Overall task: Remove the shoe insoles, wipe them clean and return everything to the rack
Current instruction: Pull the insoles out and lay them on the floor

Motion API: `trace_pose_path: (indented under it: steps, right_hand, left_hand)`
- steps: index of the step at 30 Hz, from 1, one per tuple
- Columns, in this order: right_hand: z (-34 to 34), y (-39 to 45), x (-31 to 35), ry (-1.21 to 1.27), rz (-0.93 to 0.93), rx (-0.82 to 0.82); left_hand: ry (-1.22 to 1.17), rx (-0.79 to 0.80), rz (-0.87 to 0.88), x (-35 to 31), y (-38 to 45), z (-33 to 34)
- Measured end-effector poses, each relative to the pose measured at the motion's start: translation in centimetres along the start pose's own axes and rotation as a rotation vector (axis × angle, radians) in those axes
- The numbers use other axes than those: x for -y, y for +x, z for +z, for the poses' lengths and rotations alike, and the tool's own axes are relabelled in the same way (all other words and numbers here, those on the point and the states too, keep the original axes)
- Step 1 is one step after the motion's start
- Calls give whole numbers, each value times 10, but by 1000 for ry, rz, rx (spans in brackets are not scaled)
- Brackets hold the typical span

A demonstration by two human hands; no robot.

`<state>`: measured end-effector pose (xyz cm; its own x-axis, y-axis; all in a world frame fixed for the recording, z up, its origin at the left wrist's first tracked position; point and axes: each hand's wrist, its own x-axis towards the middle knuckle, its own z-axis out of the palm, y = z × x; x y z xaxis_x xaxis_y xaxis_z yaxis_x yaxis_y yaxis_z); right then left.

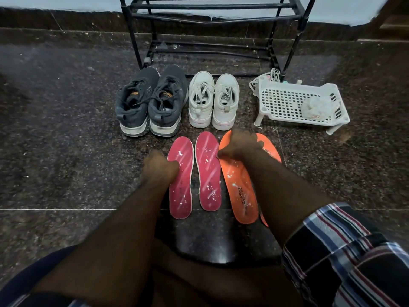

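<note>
Two pink insoles (pixel 208 171) and two orange insoles (pixel 240 189) lie side by side on the dark stone floor, all speckled with white dirt. My left hand (pixel 159 166) rests on the left edge of the leftmost pink insole (pixel 180 185), fingers curled. My right hand (pixel 240 145) grips the toe end of the left orange insole; the second orange insole (pixel 269 147) lies mostly hidden under my forearm. Behind them stand a pair of dark grey sneakers (pixel 150 103) and a pair of white sneakers (pixel 213 100). The black metal shoe rack (pixel 212 18) stands at the back.
A white plastic basket (pixel 294 103) sits at the right of the shoes, holding a crumpled white cloth (pixel 315 106) and other small items, with a white cord behind it. A wall with a dark skirting runs behind the rack. My knees and checked sleeve fill the bottom of the view.
</note>
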<state>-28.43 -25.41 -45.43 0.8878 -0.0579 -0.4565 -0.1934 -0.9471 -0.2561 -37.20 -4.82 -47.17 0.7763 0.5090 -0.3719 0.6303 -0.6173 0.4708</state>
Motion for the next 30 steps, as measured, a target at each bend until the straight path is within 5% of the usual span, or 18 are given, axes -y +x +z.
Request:
trace_pose_path:
  steps: [7, 15, 30]
  right_hand:
    - [-1, -16, -5, -97, -94, -156]
    - [6, -24, -6, -224, -211, -116]
    - [-69, -5, -95, -5, 33, -520]
  left_hand:
    - [-12, 39, 219, -12, -12, 9]
    - [-32, 81, 248, -16, -16, 10]
    - [-87, 75, 407, -33, -24, 26]
